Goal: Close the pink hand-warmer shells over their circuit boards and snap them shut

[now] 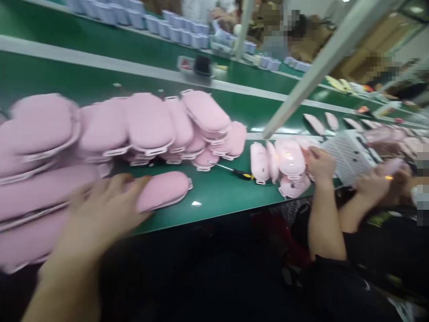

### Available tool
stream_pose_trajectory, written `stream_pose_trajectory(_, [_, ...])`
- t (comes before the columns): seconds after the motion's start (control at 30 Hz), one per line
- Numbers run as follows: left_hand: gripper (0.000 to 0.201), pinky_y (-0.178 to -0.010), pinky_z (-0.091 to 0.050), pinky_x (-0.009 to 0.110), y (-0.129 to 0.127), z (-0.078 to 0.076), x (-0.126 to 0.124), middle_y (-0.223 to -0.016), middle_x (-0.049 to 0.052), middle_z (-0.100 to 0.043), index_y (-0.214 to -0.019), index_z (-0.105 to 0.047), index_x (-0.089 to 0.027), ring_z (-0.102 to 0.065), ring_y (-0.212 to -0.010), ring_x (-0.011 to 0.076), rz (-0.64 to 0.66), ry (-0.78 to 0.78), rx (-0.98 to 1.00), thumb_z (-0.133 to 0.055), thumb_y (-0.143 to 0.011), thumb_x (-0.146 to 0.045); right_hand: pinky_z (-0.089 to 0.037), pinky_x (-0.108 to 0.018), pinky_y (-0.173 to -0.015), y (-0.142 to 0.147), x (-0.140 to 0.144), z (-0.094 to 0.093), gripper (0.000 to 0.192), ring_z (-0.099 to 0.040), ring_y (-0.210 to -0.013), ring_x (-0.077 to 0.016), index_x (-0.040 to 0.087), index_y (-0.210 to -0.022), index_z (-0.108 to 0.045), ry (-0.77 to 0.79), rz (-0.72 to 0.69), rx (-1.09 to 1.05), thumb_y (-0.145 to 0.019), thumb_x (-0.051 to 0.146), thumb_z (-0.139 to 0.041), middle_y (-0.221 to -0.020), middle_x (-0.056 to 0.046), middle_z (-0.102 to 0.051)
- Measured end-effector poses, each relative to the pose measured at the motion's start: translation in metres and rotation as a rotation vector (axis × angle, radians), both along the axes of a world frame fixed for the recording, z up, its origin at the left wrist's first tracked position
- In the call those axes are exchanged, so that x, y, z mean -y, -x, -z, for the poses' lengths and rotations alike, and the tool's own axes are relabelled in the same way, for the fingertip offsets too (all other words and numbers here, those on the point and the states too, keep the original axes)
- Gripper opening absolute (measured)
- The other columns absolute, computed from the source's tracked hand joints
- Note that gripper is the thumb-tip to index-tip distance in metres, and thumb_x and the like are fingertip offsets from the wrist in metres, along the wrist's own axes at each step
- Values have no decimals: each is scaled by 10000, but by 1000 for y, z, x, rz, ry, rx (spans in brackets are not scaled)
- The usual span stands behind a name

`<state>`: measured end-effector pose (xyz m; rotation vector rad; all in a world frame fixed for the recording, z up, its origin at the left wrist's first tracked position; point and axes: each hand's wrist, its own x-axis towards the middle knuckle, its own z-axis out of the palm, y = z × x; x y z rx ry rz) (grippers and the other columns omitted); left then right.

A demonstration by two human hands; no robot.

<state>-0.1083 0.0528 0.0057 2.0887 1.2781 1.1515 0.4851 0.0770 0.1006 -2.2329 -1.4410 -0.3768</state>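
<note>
My left hand [107,208] comes in from the lower left, blurred, with its fingers curled round the near end of a pink oblong padded case [166,190]. The case has a pale rim and a small tab at its far end, and lies low over the green work surface. Under and left of the hand are longer pink cases [36,188]. Behind it, similar pink cases [150,120] stand piled in a row. My right hand is not in view.
A screwdriver [243,174] with a black and yellow handle lies beyond the pile. To the right, a co-worker's hand [321,165] touches a group of pink cases [259,161], and another hand [372,183] is near a printed sheet [346,156]. A slanted post [301,89] rises from the bench.
</note>
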Motion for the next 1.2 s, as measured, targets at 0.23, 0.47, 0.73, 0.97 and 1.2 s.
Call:
stream_pose_trajectory(0.23, [607,-1116,-585,759,0,-10,-3,-1385,208,-805,-1474,-739,-214,-772,-1242,538,42,132,-592,-636,-896,-365,-618,-567,-1248,135,29,20,496,-769,-1430,-326,257,-1557,-715,-208,-907,-40,-1095,432,-759,-1520,-148,-810])
stream_pose_trajectory(0.47, [624,-1091,-664,558,-31,-7,33,-1459,147,-834,-1538,-724,-255,-825,-1250,411,164,95,-575,-640,-926,-347,-528,-628,-1359,288,14,45,1026,-551,-1697,-428,312,-1805,-480,682,-1369,-119,-958,690,-921,-1908,-178,-448])
stream_pose_trajectory(0.73, [829,-1371,-403,817,-33,52,73,-1638,204,-724,-1661,-633,-274,-638,-1563,555,-64,-2,-346,-883,-872,-329,-630,-653,-1204,300,29,79,965,-681,-1455,-449,224,-1728,-555,687,-1338,-23,-915,541,-967,-1750,-237,-619])
stream_pose_trajectory(0.97, [1230,-1300,-583,702,-81,42,116,-1864,151,-486,-1817,-372,-476,-588,-1653,459,-278,213,701,-932,-796,-871,-591,-518,-1301,283,41,80,1041,-695,-1543,-358,257,-1720,-566,489,-1510,-649,-867,707,-957,-1699,-167,-690])
stream_pose_trajectory(1.2, [962,-1355,-539,717,-120,35,119,-1732,125,-661,-1734,-559,-389,-657,-1592,454,-183,280,1026,-908,-901,-719,-575,-421,-1316,269,40,78,871,-726,-1558,-305,297,-1751,-590,647,-1537,-984,-1028,724,-817,-1741,-97,-684])
